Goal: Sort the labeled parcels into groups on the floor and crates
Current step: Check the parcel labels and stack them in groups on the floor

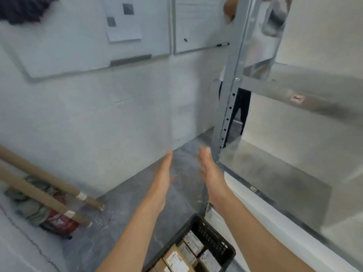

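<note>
Leaning against the white wall at the far left are two long cardboard tubes (42, 186), and their lower ends rest on the grey floor (125, 214). Under them lies a red canister (59, 222) beside some crumpled cloth. Higher on the wall hangs a whiteboard (64, 55) with a sheet of paper (122, 19) fixed on it.

Near the middle, the left hand (164, 171) is stretched forward over the floor. Its fingers are straight and together, the palm faces to the right, and it holds nothing. Below, at the near edge, a black crate (213, 239) stands on the floor between the two forearms. Inside it the labeled parcels (173, 259) are packed close together: small brown boxes with white labels on top.

The right hand (210, 172) is just beside the left one, apart from it, also with straight fingers and empty, its palm turned to the left.

To the right stands a grey metal shelf (230, 107), and its upright post has a row of holes. Behind this post, far in the scene, another person (242, 107) in dark trousers is partly visible. The picture is blurred there.
</note>
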Action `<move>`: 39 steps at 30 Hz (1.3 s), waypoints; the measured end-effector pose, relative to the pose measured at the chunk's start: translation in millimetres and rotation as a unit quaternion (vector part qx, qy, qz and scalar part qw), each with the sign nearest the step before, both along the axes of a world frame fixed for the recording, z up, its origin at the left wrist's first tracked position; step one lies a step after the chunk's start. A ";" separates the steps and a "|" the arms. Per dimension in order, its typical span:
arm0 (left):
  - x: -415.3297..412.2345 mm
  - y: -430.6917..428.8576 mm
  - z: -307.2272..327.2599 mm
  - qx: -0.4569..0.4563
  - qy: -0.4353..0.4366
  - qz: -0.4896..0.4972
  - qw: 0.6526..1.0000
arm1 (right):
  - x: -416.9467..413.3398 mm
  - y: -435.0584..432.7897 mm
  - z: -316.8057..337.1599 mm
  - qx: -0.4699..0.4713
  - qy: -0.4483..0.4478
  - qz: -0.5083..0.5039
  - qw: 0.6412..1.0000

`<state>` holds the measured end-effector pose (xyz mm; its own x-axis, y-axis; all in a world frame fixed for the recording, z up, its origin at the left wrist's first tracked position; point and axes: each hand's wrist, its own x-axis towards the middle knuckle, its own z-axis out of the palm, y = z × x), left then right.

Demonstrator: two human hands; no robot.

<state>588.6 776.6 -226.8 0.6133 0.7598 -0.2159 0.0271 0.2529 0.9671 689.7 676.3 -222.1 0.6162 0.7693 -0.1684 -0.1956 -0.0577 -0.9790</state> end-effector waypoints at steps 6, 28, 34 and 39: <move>41.6 -59.3 57.2 0.040 -0.020 -0.120 0.992 | -0.3 -88.4 71.1 0.029 -0.043 -0.104 0.993; 49.0 -633.1 107.1 0.066 -0.053 -0.565 0.821 | -107.4 -659.4 96.3 0.030 -0.100 -0.542 0.834; 16.2 -765.7 101.1 0.072 -0.053 -0.657 0.748 | -166.3 -773.6 84.2 0.028 -0.074 -0.632 0.771; -0.1 -863.4 84.0 0.080 -0.040 -0.732 0.676 | -202.7 -852.5 68.0 0.032 -0.047 -0.704 0.708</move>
